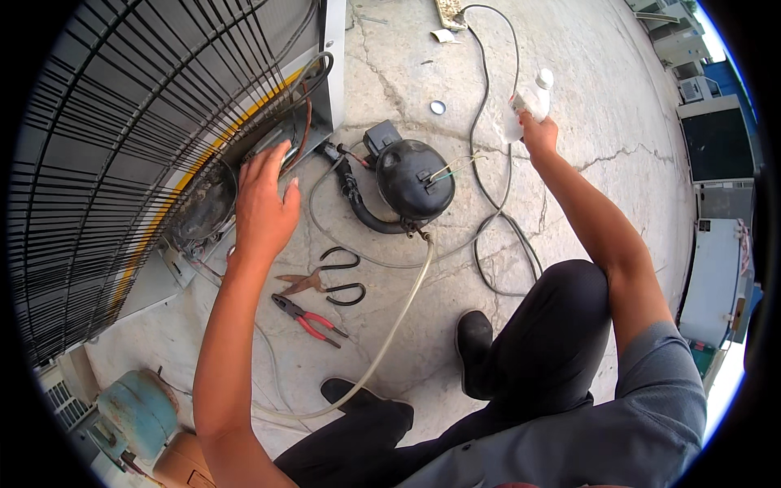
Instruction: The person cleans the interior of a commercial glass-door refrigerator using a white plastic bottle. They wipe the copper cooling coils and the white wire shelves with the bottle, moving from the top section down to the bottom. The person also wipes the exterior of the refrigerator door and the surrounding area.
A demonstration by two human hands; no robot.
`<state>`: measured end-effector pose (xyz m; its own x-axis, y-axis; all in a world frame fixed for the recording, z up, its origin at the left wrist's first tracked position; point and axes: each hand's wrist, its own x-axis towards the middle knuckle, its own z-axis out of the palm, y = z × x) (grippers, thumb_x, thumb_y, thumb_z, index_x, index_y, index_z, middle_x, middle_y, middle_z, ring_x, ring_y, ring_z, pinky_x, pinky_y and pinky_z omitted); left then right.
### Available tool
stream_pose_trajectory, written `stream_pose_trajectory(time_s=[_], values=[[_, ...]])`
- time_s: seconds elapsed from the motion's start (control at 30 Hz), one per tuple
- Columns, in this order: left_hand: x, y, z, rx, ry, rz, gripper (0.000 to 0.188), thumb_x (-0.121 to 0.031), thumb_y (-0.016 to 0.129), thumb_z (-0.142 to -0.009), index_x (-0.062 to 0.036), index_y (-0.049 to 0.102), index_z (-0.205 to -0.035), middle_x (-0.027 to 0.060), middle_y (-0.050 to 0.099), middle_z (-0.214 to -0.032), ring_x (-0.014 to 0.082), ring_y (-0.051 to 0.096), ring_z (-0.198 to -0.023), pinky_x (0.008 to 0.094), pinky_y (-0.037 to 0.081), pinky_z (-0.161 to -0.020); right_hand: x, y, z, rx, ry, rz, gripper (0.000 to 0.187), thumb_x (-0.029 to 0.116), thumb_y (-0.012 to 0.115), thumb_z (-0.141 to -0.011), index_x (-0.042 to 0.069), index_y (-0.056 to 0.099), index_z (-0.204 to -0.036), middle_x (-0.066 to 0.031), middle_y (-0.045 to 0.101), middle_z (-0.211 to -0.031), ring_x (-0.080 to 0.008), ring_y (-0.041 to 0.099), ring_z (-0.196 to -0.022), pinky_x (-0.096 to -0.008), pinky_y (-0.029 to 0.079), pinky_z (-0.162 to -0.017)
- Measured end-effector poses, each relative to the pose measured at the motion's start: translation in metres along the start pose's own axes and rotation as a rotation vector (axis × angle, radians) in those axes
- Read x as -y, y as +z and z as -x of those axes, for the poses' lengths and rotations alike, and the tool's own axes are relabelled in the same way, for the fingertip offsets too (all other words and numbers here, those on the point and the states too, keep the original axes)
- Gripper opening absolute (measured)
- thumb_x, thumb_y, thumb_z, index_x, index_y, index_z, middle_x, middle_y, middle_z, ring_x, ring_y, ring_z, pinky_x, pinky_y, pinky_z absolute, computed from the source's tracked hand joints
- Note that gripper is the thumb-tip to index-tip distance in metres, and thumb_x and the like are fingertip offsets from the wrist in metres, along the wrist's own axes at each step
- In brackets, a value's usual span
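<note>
Cracked concrete is spreading beneath everything, and a large fridge is standing at left, its wire-covered back showing. Beside its open base, 1 black compressor is sitting on the floor. From it a clear hose is running toward the lower left, and a dark cable is looping past its right. The left hand is hanging by the fridge base, fingers extended and slightly parted; whether they are touching it, I cannot tell. The right hand is gripping 1 white bottle, fingers wrapping around it, beyond the compressor to the right. Near the left forearm, black-handled snips and red-handled pliers are lying close together. Beyond the compressor, 1 small cap is lying.
</note>
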<state>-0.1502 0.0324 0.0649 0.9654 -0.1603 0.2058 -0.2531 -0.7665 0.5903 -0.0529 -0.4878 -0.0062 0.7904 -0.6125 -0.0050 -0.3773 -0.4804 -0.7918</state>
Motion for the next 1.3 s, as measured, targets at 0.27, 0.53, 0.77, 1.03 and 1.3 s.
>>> stream_pose_trajectory(time_s=[0.27,0.53,0.77,1.03,1.3], values=[[-0.048,-0.135,0.164,-0.221,-0.300,-0.072,0.047,0.000,0.056,-0.088,-0.0009,0.054,-0.136,0.0168,0.056,-0.136,0.0312,0.052,-0.125,0.0411,0.042,-0.102,-0.053,0.015,0.016,0.012,-0.111,0.094,0.048,0.038,0.070,-0.087,-0.003,0.071,-0.111,-0.0221,0.074,-0.102,-0.0332,0.071,-0.101,-0.0418,0.053,-0.088],[-0.057,-0.144,0.402,-0.902,-0.900,-0.101,0.045,0.003,0.047,-0.096,0.0037,0.046,-0.141,0.0179,0.057,-0.131,0.0240,0.055,-0.119,0.0367,0.043,-0.101,-0.046,0.003,0.050,0.236,0.222,0.224,0.056,0.043,0.077,-0.084,-0.003,0.066,-0.115,-0.0165,0.070,-0.107,-0.0253,0.067,-0.096,-0.0413,0.052,-0.082],[-0.078,-0.068,0.472,-1.154,-1.242,0.123,0.051,-0.009,0.055,-0.094,-0.0083,0.047,-0.145,0.0093,0.063,-0.122,0.0175,0.059,-0.109,0.0350,0.047,-0.087,0.015,-0.015,0.142,0.755,0.392,0.158,0.040,0.035,0.060,-0.098,-0.001,0.061,-0.115,-0.0107,0.069,-0.099,-0.0195,0.066,-0.081,-0.0369,0.053,-0.071],[-0.061,-0.154,0.348,-0.920,-0.850,0.025,0.049,-0.005,0.051,-0.099,0.0019,0.041,-0.146,0.0136,0.058,-0.127,0.0193,0.054,-0.114,0.0310,0.042,-0.097,0.126,0.005,0.125,0.694,-0.017,0.092,0.037,0.033,0.059,-0.099,-0.001,0.064,-0.088,-0.0066,0.063,-0.069,-0.0123,0.060,-0.053,-0.0275,0.047,-0.045],[-0.133,-0.285,0.133,-0.359,0.022,-0.185,0.052,0.004,0.051,-0.092,0.0006,0.042,-0.143,0.0203,0.057,-0.125,0.0320,0.057,-0.110,0.0448,0.047,-0.092,0.327,-0.130,0.033,0.529,-0.310,0.523,0.041,0.035,0.058,-0.099,-0.005,0.067,-0.102,-0.0112,0.068,-0.076,-0.0195,0.066,-0.069,-0.0354,0.053,-0.067]])
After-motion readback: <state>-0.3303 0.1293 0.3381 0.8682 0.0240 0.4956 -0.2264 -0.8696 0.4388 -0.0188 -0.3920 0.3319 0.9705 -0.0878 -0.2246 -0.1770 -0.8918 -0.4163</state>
